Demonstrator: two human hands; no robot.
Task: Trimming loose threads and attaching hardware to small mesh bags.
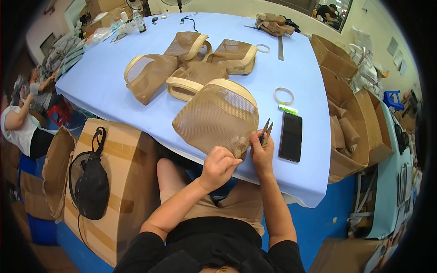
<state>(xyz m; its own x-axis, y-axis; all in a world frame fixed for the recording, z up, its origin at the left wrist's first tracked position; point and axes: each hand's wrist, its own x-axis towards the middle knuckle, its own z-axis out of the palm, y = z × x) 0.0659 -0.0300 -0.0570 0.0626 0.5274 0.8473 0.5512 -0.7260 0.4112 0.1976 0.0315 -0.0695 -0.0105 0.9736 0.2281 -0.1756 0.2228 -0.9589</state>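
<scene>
A brown mesh pouch (214, 116) with a cream edge band lies before me at the table's near edge. My left hand (219, 169) is closed on its lower corner, thumb and fingers pinched together. Small scissors (266, 132) point upward from my right hand (262, 152), which is closed around them beside the same corner. Whether the right fingers also touch the mesh is hard to make out. Just beyond are several similar brown mesh pouches, including one mesh pouch (152, 77) at the left and another mesh pouch (233, 55) at the back.
Right of my hands are a black phone (290, 136), a green-and-white small item (288, 109) and a cream ring (283, 95). A metal ruler (281, 48) lies farther back. Open cardboard boxes (350, 159) flank the table's right; a taped carton (136, 159) with a black bag (92, 189) stands left.
</scene>
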